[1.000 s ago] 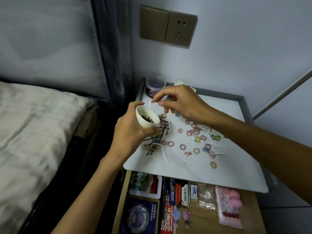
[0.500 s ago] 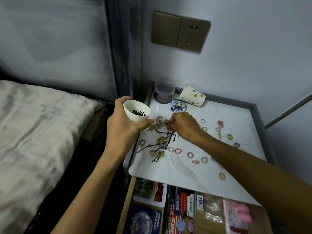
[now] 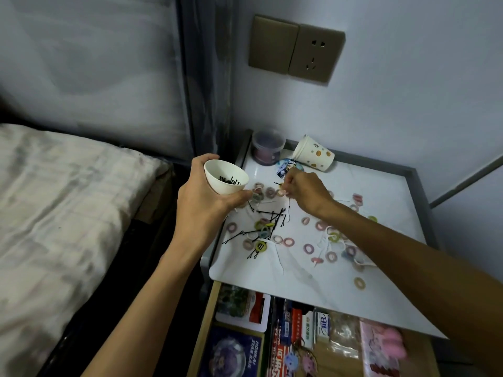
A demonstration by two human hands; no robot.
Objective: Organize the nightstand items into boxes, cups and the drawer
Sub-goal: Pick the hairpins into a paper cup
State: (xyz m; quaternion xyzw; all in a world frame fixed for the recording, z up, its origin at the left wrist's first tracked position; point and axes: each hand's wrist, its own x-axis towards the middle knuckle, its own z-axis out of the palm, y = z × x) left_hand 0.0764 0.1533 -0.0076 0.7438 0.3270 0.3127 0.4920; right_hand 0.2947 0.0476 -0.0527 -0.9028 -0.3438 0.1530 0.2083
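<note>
Hairpins point(image 3: 272, 216) lay criss-crossed on the counter point(image 3: 381, 191), just beneath the right grip point(image 3: 304, 194), which pinched a single pin point(image 3: 278, 184) at its fingertips, the pin's tip pointing left. The white cup point(image 3: 226, 180), with several pins inside, sat tilted in the left grip point(image 3: 204, 205), whose fingers curled round it. The cup was just left of the pin, so a short leftward carry looked due.

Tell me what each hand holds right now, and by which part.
Left hand grips the white cup round its side wall. The right hand pinches a black hairpin near one end between its fingers.
</note>
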